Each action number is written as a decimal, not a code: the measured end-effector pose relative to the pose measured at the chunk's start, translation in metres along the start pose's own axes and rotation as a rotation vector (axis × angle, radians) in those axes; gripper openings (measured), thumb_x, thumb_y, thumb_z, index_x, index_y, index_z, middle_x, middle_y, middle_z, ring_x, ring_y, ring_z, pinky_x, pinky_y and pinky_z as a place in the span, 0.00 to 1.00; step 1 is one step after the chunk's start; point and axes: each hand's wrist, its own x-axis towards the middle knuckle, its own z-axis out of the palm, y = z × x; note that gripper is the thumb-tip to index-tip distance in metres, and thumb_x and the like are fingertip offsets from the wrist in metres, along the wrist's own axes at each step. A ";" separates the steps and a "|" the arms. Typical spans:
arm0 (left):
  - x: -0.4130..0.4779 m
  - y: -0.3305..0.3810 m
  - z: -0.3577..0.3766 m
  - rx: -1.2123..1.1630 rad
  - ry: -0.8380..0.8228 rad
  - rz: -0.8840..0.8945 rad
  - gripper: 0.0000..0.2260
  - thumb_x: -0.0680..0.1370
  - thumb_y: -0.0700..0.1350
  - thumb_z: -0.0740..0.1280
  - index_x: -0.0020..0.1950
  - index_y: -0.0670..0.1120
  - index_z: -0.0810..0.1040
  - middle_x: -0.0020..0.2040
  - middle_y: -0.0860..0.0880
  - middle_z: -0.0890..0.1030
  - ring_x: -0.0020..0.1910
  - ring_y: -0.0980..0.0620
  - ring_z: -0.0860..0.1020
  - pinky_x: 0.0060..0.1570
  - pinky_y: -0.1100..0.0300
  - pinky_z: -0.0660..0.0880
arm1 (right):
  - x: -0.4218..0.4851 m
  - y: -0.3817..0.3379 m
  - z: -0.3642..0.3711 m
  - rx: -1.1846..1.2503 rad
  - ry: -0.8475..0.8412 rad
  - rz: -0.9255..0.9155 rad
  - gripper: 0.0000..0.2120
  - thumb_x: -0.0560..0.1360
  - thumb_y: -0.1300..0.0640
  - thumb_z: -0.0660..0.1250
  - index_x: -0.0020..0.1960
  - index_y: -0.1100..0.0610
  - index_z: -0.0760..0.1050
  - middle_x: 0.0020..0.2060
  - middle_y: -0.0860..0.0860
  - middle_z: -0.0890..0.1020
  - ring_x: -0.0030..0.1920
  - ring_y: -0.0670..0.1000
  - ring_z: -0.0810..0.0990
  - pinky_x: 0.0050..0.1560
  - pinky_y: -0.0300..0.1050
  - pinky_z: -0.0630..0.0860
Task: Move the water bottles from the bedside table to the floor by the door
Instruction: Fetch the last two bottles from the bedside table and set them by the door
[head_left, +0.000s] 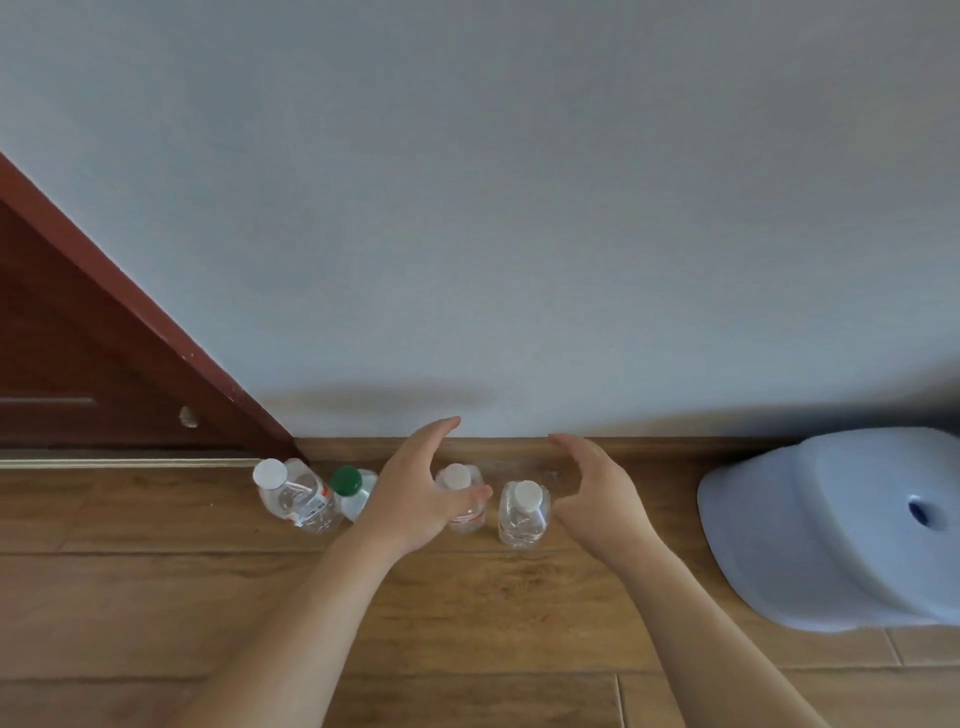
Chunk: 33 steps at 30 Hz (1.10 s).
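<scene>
Four water bottles stand in a row on the wooden floor (467, 613) along the skirting board (649, 448), next to the reddish-brown door (78, 364). The bottle nearest the door (297, 499) is clear plastic with a white cap and a label and leans toward the door side; whether it holds water cannot be told. Touching it is a green-capped bottle (352, 491), partly hidden behind the left hand (415, 499). Next comes a white-capped bottle with a red-marked label (463, 493), then, just apart, a clear white-capped bottle (523, 514) that looks nearly empty. The left hand is spread wide, thumb lying across the third bottle, fingers lifted off it. The right hand (597, 493) is curved and wide open just beside the fourth bottle, holding nothing. Well apart to the right, a pale blue plastic stool (841, 530) sits by the white wall (519, 208).
</scene>
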 end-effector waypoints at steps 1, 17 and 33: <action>-0.004 0.008 -0.007 0.011 -0.004 0.005 0.38 0.71 0.59 0.76 0.76 0.60 0.62 0.76 0.59 0.63 0.75 0.56 0.62 0.69 0.57 0.61 | -0.006 -0.010 -0.008 0.001 -0.005 0.000 0.35 0.68 0.67 0.64 0.73 0.48 0.66 0.70 0.43 0.71 0.67 0.46 0.71 0.64 0.42 0.72; -0.138 0.267 -0.252 0.414 0.015 0.036 0.23 0.85 0.55 0.49 0.79 0.53 0.58 0.80 0.53 0.57 0.79 0.52 0.53 0.78 0.53 0.51 | -0.157 -0.268 -0.208 -0.250 -0.010 -0.096 0.23 0.83 0.47 0.55 0.77 0.50 0.61 0.76 0.45 0.64 0.76 0.46 0.59 0.74 0.43 0.57; -0.244 0.538 -0.454 0.591 0.091 0.104 0.23 0.85 0.53 0.48 0.81 0.49 0.55 0.81 0.49 0.52 0.80 0.49 0.49 0.77 0.49 0.48 | -0.280 -0.497 -0.435 -0.433 0.129 -0.273 0.25 0.83 0.46 0.51 0.76 0.55 0.61 0.74 0.49 0.67 0.74 0.51 0.61 0.74 0.49 0.58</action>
